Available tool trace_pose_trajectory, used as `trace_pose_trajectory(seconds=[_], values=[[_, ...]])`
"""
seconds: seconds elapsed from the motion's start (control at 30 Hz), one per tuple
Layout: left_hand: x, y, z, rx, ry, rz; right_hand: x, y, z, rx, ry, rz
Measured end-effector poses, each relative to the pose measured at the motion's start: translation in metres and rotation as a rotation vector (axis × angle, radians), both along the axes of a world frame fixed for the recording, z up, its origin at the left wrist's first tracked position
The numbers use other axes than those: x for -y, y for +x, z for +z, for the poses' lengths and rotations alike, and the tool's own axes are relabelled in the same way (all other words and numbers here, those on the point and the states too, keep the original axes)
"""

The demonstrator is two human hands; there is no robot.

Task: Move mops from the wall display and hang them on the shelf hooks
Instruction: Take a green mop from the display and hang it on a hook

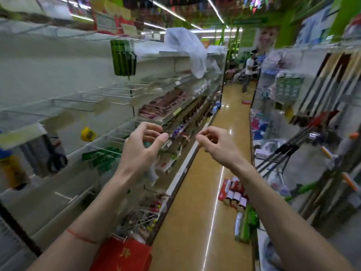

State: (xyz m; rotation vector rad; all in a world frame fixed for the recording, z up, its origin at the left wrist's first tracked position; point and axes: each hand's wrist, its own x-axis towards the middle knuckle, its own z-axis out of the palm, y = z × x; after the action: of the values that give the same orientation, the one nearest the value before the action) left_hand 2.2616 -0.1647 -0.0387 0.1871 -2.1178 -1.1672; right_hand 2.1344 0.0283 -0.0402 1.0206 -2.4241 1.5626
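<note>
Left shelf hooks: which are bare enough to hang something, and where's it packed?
Bare: the white wire hooks on the left shelving, between the green hanging packs above and the yellow item below. Crowded: lower pegs by the red bag, and the right wall's mop handles. Both hands, left hand and right hand, are empty.

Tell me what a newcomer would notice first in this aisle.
Two bare hands raised mid-frame, the left hand and right hand, both half-curled and holding nothing. To the left, near-bare hooks jut from the white shelf; to the right, long-handled mops lean along the wall display. Boxes lie on the shiny floor between.
</note>
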Motion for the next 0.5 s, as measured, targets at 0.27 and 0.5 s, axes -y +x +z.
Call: trace_pose_trajectory(seconds=[0.27, 0.5], values=[[-0.036, -0.139, -0.01, 0.028, 0.001, -0.175, -0.067, -0.095, -0.011, 0.087, -0.015, -0.179], [-0.035, -0.264, -0.032, 0.046, 0.04, -0.315, -0.098, -0.194, -0.042, 0.119, -0.019, -0.396]])
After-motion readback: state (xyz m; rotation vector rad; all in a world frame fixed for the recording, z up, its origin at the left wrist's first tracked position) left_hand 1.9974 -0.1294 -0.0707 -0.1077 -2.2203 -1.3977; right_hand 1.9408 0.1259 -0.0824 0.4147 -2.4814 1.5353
